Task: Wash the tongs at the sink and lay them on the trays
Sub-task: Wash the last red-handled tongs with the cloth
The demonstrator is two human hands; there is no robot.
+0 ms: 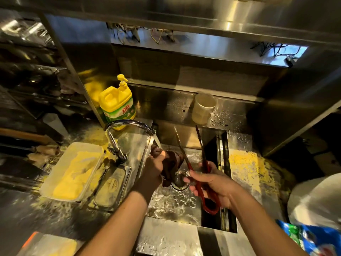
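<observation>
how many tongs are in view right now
1. The red-handled tongs are gripped in the right hand, their metal arms spread open over the sink. Others may be hidden in the dark shelves on the left.

Right hand (pixel 212 183) grips the tongs (pixel 201 169) by their red handles, over the sink (pixel 173 204). Tong arms spread apart, metal tips pointing away toward the sink's back wall. Left hand (pixel 154 169) holds a dark cloth (pixel 170 163) under the tap (pixel 127 133); water runs from the spout onto the cloth. Cloth just beside the left tong arm; contact cannot be told. Drain (pixel 180 180) visible between the hands, sink floor wet. Yellow detergent bottle (pixel 117 104) stands behind the tap. Clear container (pixel 72 170) and a small tray (pixel 110 187) lie on the counter left of the sink. Translucent cup (pixel 203 108) on the ledge behind the sink.
</observation>
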